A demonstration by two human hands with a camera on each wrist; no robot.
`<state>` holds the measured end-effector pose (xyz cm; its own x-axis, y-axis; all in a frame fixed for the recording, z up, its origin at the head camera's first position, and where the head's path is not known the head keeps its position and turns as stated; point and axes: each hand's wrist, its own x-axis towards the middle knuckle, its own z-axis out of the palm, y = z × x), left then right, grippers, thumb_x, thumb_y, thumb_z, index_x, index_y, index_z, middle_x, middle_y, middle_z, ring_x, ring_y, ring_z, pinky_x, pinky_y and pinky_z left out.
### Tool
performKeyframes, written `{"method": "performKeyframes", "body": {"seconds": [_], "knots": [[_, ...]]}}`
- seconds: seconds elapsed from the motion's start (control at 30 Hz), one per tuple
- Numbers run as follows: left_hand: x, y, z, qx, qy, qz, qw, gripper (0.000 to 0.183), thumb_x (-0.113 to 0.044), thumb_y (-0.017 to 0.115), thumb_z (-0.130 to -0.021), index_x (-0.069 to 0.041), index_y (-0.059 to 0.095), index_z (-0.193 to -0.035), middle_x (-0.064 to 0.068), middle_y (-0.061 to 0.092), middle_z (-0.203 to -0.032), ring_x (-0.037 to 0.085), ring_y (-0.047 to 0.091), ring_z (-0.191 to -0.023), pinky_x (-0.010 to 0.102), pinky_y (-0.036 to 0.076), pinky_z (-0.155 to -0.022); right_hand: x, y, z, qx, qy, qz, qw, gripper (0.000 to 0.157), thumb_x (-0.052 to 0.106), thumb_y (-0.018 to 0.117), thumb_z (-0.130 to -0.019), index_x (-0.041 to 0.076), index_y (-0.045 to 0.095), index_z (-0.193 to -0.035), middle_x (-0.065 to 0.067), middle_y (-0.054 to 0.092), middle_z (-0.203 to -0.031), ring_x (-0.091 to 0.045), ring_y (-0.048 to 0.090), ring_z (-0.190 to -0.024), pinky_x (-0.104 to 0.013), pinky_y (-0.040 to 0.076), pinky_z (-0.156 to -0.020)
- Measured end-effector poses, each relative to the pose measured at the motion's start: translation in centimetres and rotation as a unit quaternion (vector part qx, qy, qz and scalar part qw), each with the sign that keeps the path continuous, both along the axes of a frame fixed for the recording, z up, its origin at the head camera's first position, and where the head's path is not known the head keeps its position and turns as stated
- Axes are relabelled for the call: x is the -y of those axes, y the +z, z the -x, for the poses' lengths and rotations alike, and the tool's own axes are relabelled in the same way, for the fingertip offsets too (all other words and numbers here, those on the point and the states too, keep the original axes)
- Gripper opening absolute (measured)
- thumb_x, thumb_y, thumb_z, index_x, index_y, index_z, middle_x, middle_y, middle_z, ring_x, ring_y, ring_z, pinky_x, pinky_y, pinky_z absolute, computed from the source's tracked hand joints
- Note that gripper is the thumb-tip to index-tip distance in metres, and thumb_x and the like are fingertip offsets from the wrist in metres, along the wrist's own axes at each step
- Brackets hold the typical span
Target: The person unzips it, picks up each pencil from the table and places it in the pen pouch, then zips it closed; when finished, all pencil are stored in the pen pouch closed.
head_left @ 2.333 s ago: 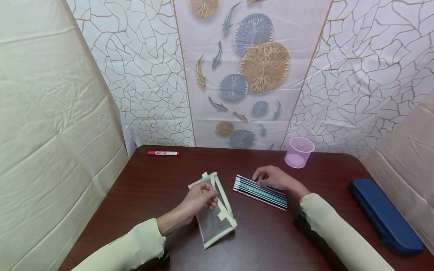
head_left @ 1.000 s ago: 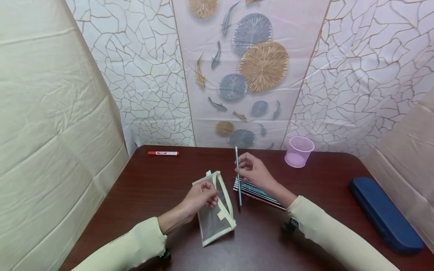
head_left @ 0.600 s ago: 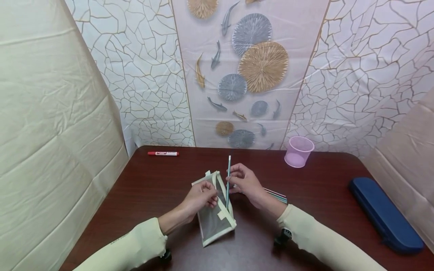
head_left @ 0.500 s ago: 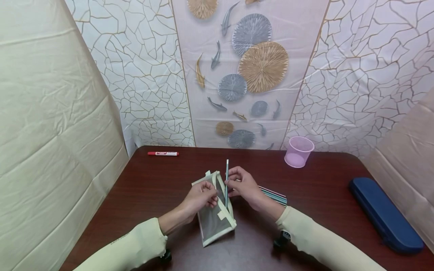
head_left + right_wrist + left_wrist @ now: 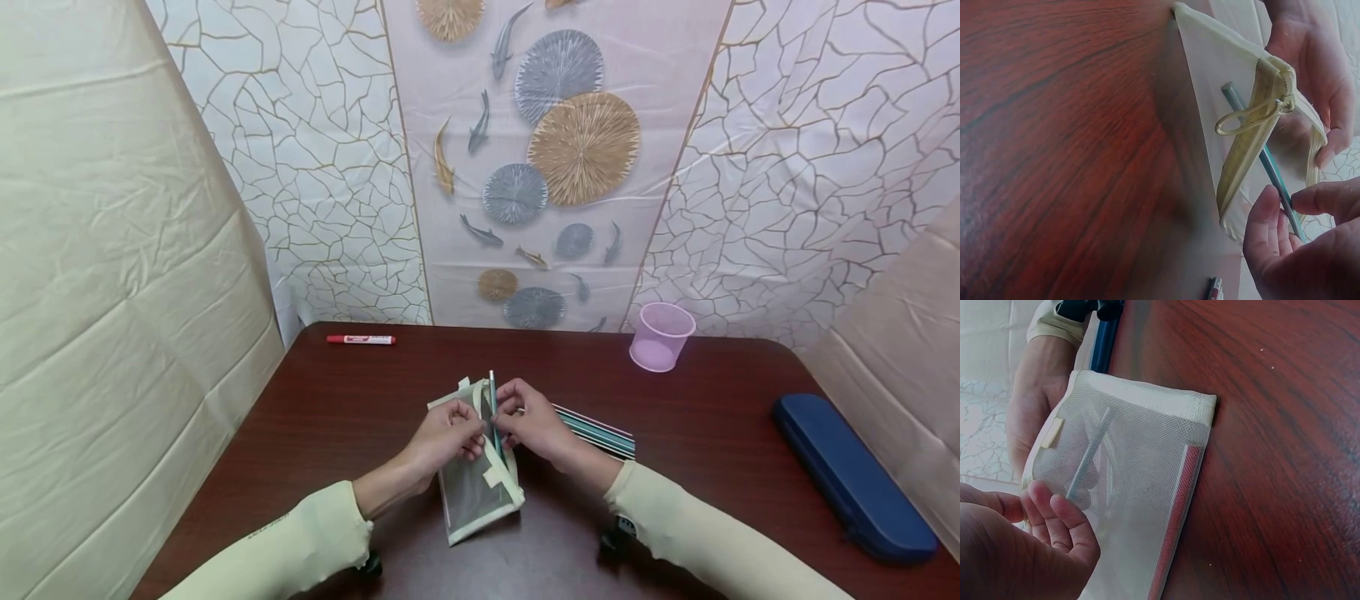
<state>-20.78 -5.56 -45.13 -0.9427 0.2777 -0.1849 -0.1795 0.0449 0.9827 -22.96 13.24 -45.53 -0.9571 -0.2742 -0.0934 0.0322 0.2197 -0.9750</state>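
A mesh zip pouch (image 5: 472, 492) with cream edging stands tilted on the table, its zip opened. At its near lip, my left hand (image 5: 446, 433) pinches the edge between thumb and fingers; the left wrist view shows this hand (image 5: 1035, 544) beside the mesh. My right hand (image 5: 532, 425) pinches a teal pencil (image 5: 1272, 172) between thumb and fingertips. The pencil's lower end is inside the pouch, visible through the mesh (image 5: 1089, 453) in the left wrist view, while its upper end sticks out above the opening. Partly hidden behind my right hand lie several pencils (image 5: 600, 435).
A red marker (image 5: 362, 340) lies at the back left of the brown table (image 5: 300, 467). At the back right stands a pink mesh cup (image 5: 662, 337). A long blue case (image 5: 851, 479) lies along the right side. Patterned curtains hang behind the table.
My right hand has picked the teal pencil from the row, carried it left, and lowered its end into the pouch. My left hand stays at the pouch's edge.
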Motion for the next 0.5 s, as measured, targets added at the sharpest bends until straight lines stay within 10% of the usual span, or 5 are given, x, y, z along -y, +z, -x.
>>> {"method": "performKeyframes", "body": {"seconds": [0.5], "knots": [[-0.01, 0.14, 0.07, 0.000, -0.004, 0.009, 1.0000, 0.011, -0.010, 0.065, -0.098, -0.006, 0.055, -0.101, -0.001, 0.066, -0.077, 0.007, 0.065, -0.067, 0.021, 0.055, -0.065, 0.36, -0.24, 0.19, 0.003, 0.043, -0.042, 0.998, 0.039, 0.002, 0.062, -0.095, -0.005, 0.050, -0.131, -0.016, 0.071, -0.099, -0.017, 0.066, -0.066, -0.033, 0.060, -0.062]]}}
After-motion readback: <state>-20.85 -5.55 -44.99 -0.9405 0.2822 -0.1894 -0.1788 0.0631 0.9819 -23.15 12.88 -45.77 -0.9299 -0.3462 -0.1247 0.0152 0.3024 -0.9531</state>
